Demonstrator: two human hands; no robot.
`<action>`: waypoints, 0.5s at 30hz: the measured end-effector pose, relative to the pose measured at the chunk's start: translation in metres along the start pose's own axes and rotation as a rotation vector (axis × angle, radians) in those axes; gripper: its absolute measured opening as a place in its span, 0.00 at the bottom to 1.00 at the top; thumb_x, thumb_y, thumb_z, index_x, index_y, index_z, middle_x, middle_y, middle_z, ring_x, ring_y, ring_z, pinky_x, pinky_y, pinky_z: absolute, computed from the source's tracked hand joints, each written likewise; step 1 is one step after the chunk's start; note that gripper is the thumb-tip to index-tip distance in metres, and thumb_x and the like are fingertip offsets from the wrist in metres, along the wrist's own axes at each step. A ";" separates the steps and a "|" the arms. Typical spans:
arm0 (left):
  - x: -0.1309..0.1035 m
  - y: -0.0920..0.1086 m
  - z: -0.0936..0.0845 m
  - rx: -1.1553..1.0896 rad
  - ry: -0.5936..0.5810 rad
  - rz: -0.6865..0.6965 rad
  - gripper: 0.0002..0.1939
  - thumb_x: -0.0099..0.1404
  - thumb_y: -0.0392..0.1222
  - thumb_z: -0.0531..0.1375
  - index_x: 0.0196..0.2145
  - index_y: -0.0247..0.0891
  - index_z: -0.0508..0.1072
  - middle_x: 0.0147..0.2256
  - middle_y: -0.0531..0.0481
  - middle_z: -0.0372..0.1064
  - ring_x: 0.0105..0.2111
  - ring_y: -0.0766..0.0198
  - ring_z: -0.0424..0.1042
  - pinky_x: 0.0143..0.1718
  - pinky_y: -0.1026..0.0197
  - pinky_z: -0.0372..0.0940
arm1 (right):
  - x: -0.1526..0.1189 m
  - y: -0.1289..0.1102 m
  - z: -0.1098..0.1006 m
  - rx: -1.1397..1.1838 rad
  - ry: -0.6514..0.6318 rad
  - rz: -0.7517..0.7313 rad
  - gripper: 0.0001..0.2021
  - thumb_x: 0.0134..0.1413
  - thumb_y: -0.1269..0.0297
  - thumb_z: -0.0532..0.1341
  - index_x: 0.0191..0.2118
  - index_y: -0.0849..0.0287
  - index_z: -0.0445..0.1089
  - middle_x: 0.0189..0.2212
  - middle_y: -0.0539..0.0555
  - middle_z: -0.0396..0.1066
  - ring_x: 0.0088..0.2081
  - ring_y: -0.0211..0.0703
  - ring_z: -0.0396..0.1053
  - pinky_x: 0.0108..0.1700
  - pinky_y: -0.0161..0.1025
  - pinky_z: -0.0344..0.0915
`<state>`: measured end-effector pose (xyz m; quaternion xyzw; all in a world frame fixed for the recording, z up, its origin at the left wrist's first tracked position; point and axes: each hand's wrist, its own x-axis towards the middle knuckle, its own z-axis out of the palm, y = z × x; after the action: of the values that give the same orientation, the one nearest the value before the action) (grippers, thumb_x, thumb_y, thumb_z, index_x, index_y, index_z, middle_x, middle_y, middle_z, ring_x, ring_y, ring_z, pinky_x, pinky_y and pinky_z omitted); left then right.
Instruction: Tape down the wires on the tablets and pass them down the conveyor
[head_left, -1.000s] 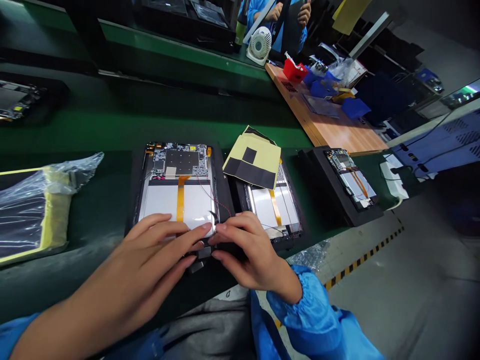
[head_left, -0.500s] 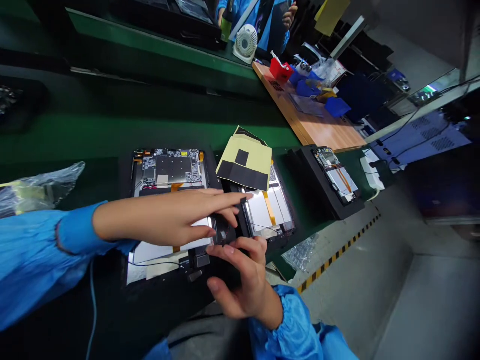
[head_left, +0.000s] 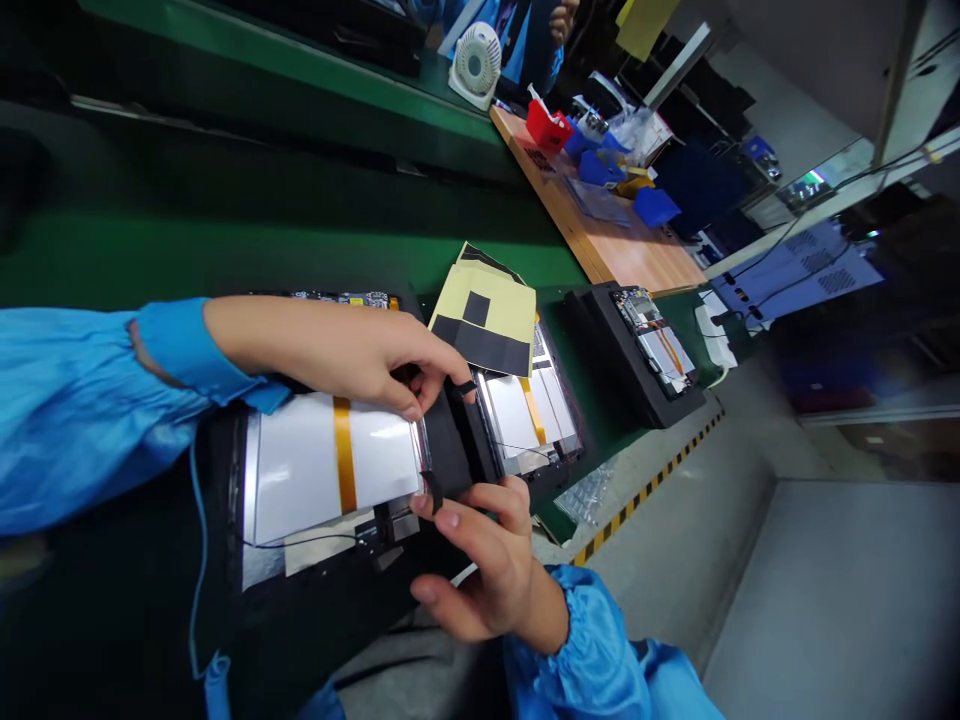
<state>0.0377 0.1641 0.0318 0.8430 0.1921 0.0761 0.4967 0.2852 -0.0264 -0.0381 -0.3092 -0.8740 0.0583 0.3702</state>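
Observation:
My left hand [head_left: 367, 350] reaches over an opened tablet [head_left: 300, 470] with white battery panels and an orange ribbon. Its fingers are bent, with a small black tape piece [head_left: 466, 388] held at the fingertips, beside a second opened tablet [head_left: 553, 400]. My right hand [head_left: 491, 565] is at the near right corner of the first tablet, palm turned up. Its thumb and fingers are apart. A curved black strip [head_left: 433, 490] touches its forefinger tip and the tablet's edge; whether it is stuck to either is unclear.
A yellow sheet with black patches [head_left: 484, 315] overlaps the second tablet. To the right, a smaller opened device [head_left: 656, 340] lies on a black block [head_left: 611, 350]. Behind are a white fan [head_left: 475, 62], a red bin [head_left: 547, 127] and a wooden board [head_left: 570, 215]. Another person's hand shows at the top.
My left hand has drawn back from the second tablet and curled its fingers, now with tape at the tips. The black strip now stands up at my right forefinger. The view has shifted slightly.

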 end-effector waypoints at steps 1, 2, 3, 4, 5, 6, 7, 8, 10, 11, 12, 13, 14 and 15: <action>0.001 -0.001 -0.005 0.013 -0.008 -0.010 0.18 0.66 0.37 0.63 0.51 0.44 0.85 0.34 0.50 0.84 0.35 0.57 0.83 0.36 0.61 0.71 | 0.001 0.000 0.000 -0.003 -0.002 -0.006 0.44 0.71 0.53 0.68 0.83 0.59 0.52 0.50 0.54 0.89 0.39 0.56 0.71 0.45 0.52 0.66; 0.000 -0.001 -0.009 0.020 -0.016 -0.017 0.17 0.66 0.38 0.64 0.50 0.45 0.87 0.33 0.50 0.83 0.33 0.57 0.82 0.35 0.61 0.71 | 0.002 0.000 -0.001 -0.002 -0.002 -0.010 0.43 0.72 0.53 0.67 0.84 0.59 0.52 0.49 0.54 0.90 0.39 0.56 0.71 0.44 0.52 0.66; -0.002 -0.002 -0.012 0.028 -0.014 -0.024 0.17 0.67 0.39 0.64 0.50 0.46 0.87 0.32 0.51 0.83 0.32 0.57 0.81 0.34 0.61 0.71 | 0.004 0.000 -0.001 0.002 -0.001 -0.009 0.43 0.73 0.52 0.66 0.84 0.59 0.51 0.48 0.54 0.90 0.38 0.56 0.71 0.43 0.52 0.66; -0.004 -0.002 -0.014 0.043 0.009 -0.025 0.16 0.67 0.41 0.65 0.49 0.46 0.88 0.31 0.51 0.82 0.32 0.56 0.81 0.33 0.60 0.71 | 0.005 0.000 -0.001 0.008 0.001 0.002 0.42 0.74 0.53 0.66 0.84 0.58 0.51 0.47 0.53 0.90 0.38 0.56 0.72 0.43 0.52 0.66; -0.007 -0.001 -0.013 0.066 0.063 -0.020 0.15 0.66 0.42 0.65 0.48 0.46 0.88 0.32 0.51 0.83 0.33 0.55 0.81 0.33 0.59 0.71 | 0.006 0.000 0.000 0.016 0.003 0.014 0.42 0.74 0.53 0.65 0.84 0.58 0.51 0.46 0.53 0.90 0.38 0.56 0.73 0.42 0.52 0.66; -0.010 0.002 -0.009 0.091 0.142 -0.011 0.15 0.66 0.43 0.66 0.48 0.46 0.87 0.34 0.50 0.84 0.35 0.54 0.82 0.34 0.58 0.72 | 0.007 0.000 0.000 0.026 0.003 0.025 0.41 0.75 0.53 0.64 0.84 0.58 0.51 0.45 0.53 0.90 0.39 0.56 0.74 0.42 0.52 0.66; -0.013 0.005 -0.002 0.104 0.231 -0.002 0.17 0.66 0.43 0.66 0.51 0.45 0.86 0.38 0.49 0.86 0.39 0.52 0.84 0.36 0.57 0.73 | 0.008 0.000 0.001 0.036 0.006 0.034 0.40 0.75 0.54 0.64 0.84 0.58 0.51 0.45 0.53 0.89 0.39 0.55 0.74 0.41 0.51 0.66; -0.015 0.009 0.007 0.098 0.321 0.004 0.20 0.67 0.43 0.65 0.55 0.44 0.84 0.42 0.48 0.87 0.43 0.51 0.84 0.39 0.56 0.74 | 0.008 0.000 0.002 0.046 0.012 0.037 0.40 0.76 0.54 0.63 0.84 0.58 0.51 0.44 0.53 0.89 0.39 0.55 0.75 0.41 0.51 0.65; -0.019 0.018 0.033 0.018 0.445 0.015 0.28 0.71 0.42 0.61 0.68 0.42 0.75 0.46 0.47 0.87 0.47 0.52 0.85 0.44 0.56 0.75 | 0.006 0.001 0.004 0.057 0.036 0.028 0.38 0.76 0.54 0.63 0.83 0.60 0.53 0.44 0.54 0.90 0.39 0.55 0.74 0.41 0.51 0.65; -0.019 0.021 0.046 -0.035 0.467 0.018 0.31 0.73 0.41 0.59 0.72 0.41 0.70 0.45 0.49 0.87 0.46 0.55 0.86 0.45 0.56 0.75 | 0.005 0.002 0.005 0.060 0.049 0.021 0.37 0.76 0.54 0.62 0.82 0.60 0.54 0.44 0.54 0.90 0.39 0.54 0.74 0.42 0.50 0.65; -0.020 0.024 0.059 -0.072 0.447 0.016 0.32 0.74 0.40 0.58 0.74 0.41 0.66 0.43 0.51 0.88 0.44 0.57 0.86 0.44 0.58 0.75 | 0.004 0.003 0.005 0.063 0.063 0.016 0.37 0.76 0.54 0.62 0.82 0.59 0.54 0.45 0.54 0.90 0.39 0.54 0.74 0.42 0.50 0.65; -0.020 0.027 0.069 -0.084 0.396 0.003 0.32 0.74 0.38 0.57 0.74 0.43 0.65 0.42 0.52 0.87 0.42 0.59 0.86 0.43 0.60 0.74 | 0.003 0.003 0.006 0.067 0.070 0.011 0.37 0.76 0.53 0.62 0.82 0.58 0.53 0.46 0.54 0.90 0.39 0.54 0.74 0.42 0.50 0.66; -0.021 0.028 0.076 -0.077 0.328 -0.009 0.32 0.74 0.36 0.56 0.74 0.44 0.65 0.42 0.54 0.87 0.41 0.61 0.86 0.41 0.61 0.73 | 0.001 0.004 0.006 0.074 0.068 0.005 0.38 0.75 0.53 0.63 0.82 0.56 0.52 0.47 0.54 0.90 0.39 0.54 0.74 0.42 0.50 0.66; -0.022 0.029 0.080 -0.059 0.256 -0.023 0.33 0.73 0.34 0.56 0.74 0.45 0.66 0.42 0.55 0.87 0.40 0.61 0.86 0.40 0.62 0.72 | 0.000 0.005 0.005 0.082 0.061 0.001 0.39 0.74 0.53 0.63 0.83 0.55 0.52 0.49 0.54 0.90 0.40 0.54 0.75 0.43 0.50 0.67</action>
<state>0.0506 0.0781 0.0184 0.8090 0.2614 0.1829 0.4938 0.2842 -0.0213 -0.0432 -0.2960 -0.8589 0.0849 0.4091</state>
